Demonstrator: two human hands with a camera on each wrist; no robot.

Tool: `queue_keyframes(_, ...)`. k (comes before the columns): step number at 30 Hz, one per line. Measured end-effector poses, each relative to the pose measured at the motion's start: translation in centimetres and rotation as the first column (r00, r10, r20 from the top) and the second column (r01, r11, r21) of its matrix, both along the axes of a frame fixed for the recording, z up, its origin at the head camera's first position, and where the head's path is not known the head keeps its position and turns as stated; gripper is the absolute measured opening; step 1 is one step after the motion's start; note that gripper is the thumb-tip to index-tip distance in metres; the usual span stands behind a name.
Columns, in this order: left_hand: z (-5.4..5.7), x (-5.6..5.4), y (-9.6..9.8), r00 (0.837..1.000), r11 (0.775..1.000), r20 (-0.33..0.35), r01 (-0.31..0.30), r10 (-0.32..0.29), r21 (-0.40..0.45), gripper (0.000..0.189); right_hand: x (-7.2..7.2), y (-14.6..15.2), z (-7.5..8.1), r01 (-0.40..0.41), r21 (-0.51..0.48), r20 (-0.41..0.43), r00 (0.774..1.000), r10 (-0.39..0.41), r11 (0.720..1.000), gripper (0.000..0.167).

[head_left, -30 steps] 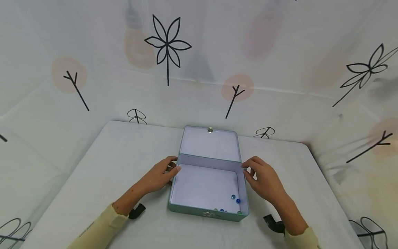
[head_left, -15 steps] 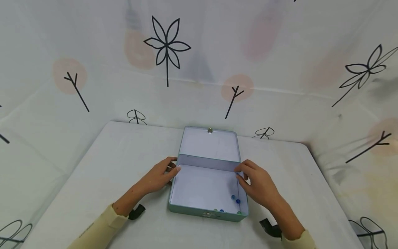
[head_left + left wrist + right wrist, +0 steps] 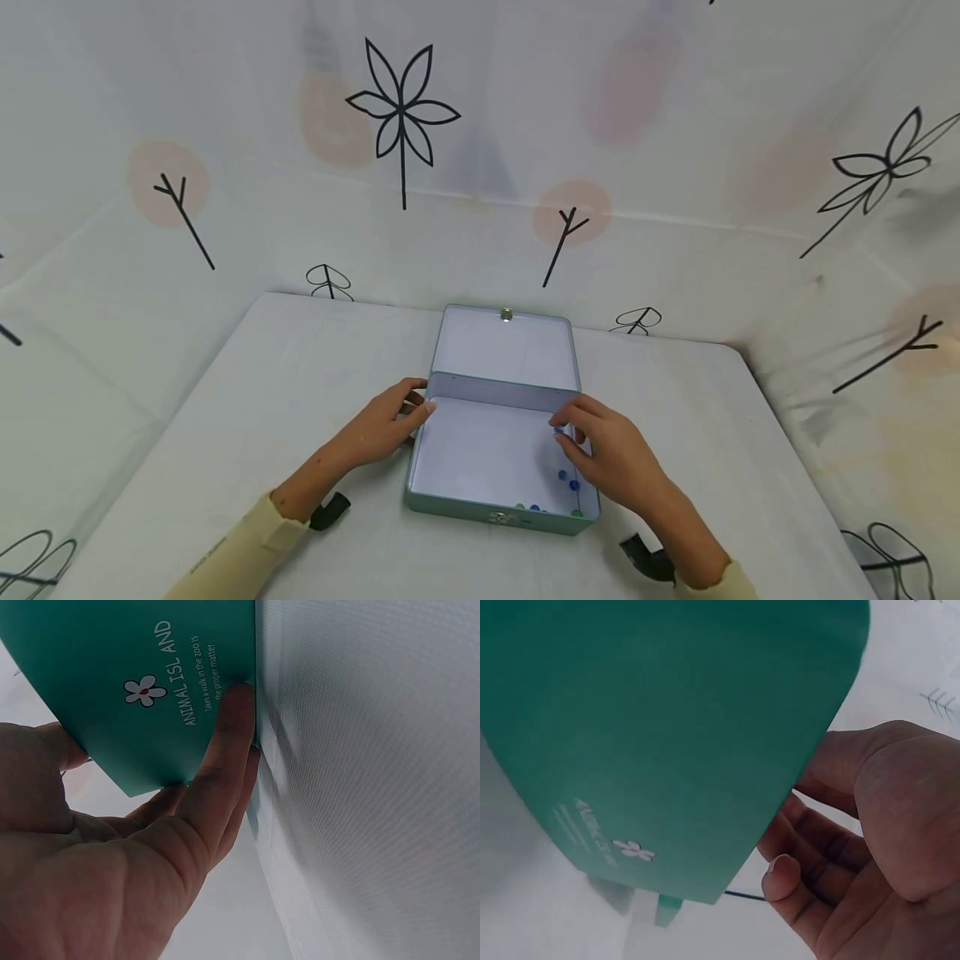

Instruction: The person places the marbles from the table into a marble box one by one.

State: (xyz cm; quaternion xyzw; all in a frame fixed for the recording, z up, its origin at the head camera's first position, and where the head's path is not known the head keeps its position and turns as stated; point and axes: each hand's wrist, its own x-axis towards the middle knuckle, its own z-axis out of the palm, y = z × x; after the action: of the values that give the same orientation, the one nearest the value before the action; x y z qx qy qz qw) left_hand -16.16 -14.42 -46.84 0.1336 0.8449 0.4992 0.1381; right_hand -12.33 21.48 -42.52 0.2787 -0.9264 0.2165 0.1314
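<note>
A green tin box [image 3: 450, 500] with a pale inside stands on the table, its lid [image 3: 510, 346] folded open to the back. My left hand [image 3: 382, 423] holds the box's left side, thumb at the rim. In the left wrist view, the fingers of that hand [image 3: 172, 832] lie along the printed green wall. Over the box's right part, my right hand [image 3: 618, 450] pinches a small blue marble [image 3: 558, 429] between thumb and fingertips. In the right wrist view the outer wall [image 3: 667, 750] hides the fingertips. Below that hand, a light blue marble [image 3: 562, 475] and a dark blue marble [image 3: 574, 485] lie inside.
Further marbles, including a green marble [image 3: 577, 513], lie along the box's front wall. A metal clasp [image 3: 500, 517] is on the front. White cloth covers the table [image 3: 322, 350], and a patterned curtain [image 3: 465, 167] hangs behind it.
My right hand has moved left and slightly down, from the box's right rim to over its inside, with the marble. My left hand and the box have stayed put.
</note>
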Motion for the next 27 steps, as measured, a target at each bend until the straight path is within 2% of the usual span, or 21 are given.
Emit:
queue_keyframes(8,0.1,0.0,0.0,1.000,1.000,0.007,0.003,-0.003,0.006,0.064,0.4,-0.5,-0.1,-0.066,-0.008,-0.025,0.998,0.066,0.998,0.028)
queue_keyframes(18,0.1,0.0,0.0,1.000,1.000,0.002,0.006,-0.006,0.002,0.065,0.2,-0.2,0.2,-0.032,0.014,-0.021,0.999,0.032,0.999,0.026)
queue_keyframes(27,0.3,0.1,0.0,1.000,1.000,-0.007,0.005,-0.005,-0.020,0.065,-0.5,0.9,-0.1,-0.036,-0.045,-0.038,0.999,0.034,0.998,0.023)
